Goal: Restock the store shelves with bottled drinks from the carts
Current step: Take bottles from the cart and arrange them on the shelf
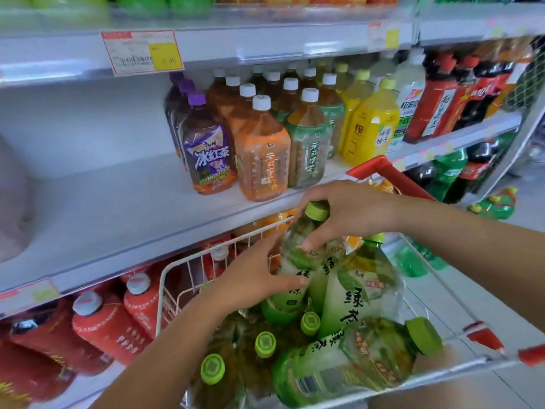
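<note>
A wire cart (pixel 177 276) with red corners stands against the shelves, piled with several green-capped green tea bottles (pixel 354 358). One green tea bottle (pixel 298 246) is raised upright above the pile. My right hand (pixel 351 211) grips its neck just under the green cap. My left hand (pixel 253 276) holds the lower body of the same bottle from the left. The middle shelf (pixel 118 214) carries rows of purple, orange, green and yellow bottles on its right part, and its left part is bare.
Red bottles (pixel 100 326) fill the bottom shelf to the left of the cart. Cola and green soda bottles (pixel 451 172) stand on the lower right shelves. A price tag (pixel 141 51) hangs on the upper shelf edge. Green bottles lie on the floor at right (pixel 495 205).
</note>
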{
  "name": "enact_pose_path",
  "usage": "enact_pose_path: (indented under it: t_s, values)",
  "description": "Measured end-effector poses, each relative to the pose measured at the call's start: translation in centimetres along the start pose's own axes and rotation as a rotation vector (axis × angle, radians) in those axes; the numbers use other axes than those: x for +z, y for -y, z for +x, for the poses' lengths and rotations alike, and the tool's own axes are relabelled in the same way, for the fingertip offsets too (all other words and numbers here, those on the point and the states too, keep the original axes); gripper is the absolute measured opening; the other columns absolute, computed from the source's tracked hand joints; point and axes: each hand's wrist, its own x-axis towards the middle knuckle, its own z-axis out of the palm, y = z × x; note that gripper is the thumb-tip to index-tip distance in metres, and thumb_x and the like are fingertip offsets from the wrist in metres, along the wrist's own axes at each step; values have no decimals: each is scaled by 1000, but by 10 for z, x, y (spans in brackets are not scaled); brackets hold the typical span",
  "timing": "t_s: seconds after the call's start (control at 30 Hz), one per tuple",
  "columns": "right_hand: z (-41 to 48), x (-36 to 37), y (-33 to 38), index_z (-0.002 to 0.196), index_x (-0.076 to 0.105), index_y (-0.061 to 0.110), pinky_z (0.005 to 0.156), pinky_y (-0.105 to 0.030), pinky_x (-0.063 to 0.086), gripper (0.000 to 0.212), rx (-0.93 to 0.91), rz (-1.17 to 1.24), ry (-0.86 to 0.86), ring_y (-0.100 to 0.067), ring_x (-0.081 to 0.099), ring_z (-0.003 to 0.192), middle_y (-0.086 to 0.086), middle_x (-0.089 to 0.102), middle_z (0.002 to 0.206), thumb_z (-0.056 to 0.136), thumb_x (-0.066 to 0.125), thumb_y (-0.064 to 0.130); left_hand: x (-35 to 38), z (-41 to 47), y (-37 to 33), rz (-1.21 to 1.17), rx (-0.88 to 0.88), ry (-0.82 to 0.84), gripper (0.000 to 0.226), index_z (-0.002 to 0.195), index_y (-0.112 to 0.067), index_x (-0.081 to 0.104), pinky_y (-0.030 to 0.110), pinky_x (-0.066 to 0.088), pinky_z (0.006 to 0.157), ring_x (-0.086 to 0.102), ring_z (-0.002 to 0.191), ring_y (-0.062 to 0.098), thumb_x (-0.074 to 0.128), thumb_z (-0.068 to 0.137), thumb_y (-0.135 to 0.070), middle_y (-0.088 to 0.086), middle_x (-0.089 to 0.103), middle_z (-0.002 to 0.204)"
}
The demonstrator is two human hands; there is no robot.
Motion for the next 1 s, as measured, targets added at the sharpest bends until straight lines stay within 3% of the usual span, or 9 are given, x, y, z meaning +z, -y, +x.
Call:
enact_pose_path:
  t_s: [0.07,0.2,0.27,0.37,0.53,0.63,0.77,0.9,1.0]
  values:
    - [6,5,8,112,62,31,66,-4,39,50,-52,39,-21,0,55,86,16,60,102,68,82,45,7,3,-2,-72,-10,-43,64,121,-47,50,22,47,96,61,104,-9,86,68,-43,-26,66,114]
    - [7,-4,1,126,55,31,81,-18,50,55,50,412,80,-4,64,99,9,64,112,77,67,53,6,-2,7,-250,-72,-233,53,109,-37,63,14,50,78,67,92,-6,90,64,-28,-24,73,98]
    - [1,-12,-7,117,61,32,87,-27,53,53,77,383,53,-4,66,96,12,67,104,72,60,60,-2,-8,9,-335,-118,-294,53,109,-32,65,20,51,76,70,89,-1,91,63,-27,-18,75,96]
    - [-17,-18,-12,108,67,30,89,-33,52,45,43,302,131,-15,67,94,5,71,100,69,66,53,-18,-19,1,-427,-110,-311,56,104,-29,67,21,51,72,71,84,1,90,53,-32,-16,76,92]
    - [-55,-15,-2,108,67,29,85,-30,53,42,43,258,435,-18,66,95,0,70,101,70,70,46,-31,-26,-13,-322,-80,-178,56,104,-32,66,18,49,70,70,85,-1,86,51,-34,-21,74,94]
    - [-77,-12,-1,110,65,38,85,-30,52,45,81,158,514,-7,65,91,11,71,98,69,68,55,-25,-24,-19,-230,-53,-98,53,101,-35,67,17,47,71,68,86,-6,92,54,-36,-25,73,94]
    - [-104,-8,2,119,53,52,77,-14,41,53,217,67,618,12,57,92,24,64,105,69,65,65,-19,-21,-23,-189,-11,-39,49,96,-41,67,15,46,72,65,86,-11,91,53,-42,-29,71,94]
    - [-124,17,6,128,33,63,93,-22,43,76,307,-20,559,8,48,101,33,45,112,62,69,73,-19,-17,-24,-160,41,1,56,98,-47,67,22,46,78,65,90,-10,92,48,-52,-28,71,98]
    - [-131,37,10,120,42,55,86,-24,50,70,311,17,336,5,56,92,27,55,107,60,76,68,-21,-19,-26,-173,69,29,54,100,-41,67,22,46,77,65,91,-9,89,52,-48,-26,72,99]
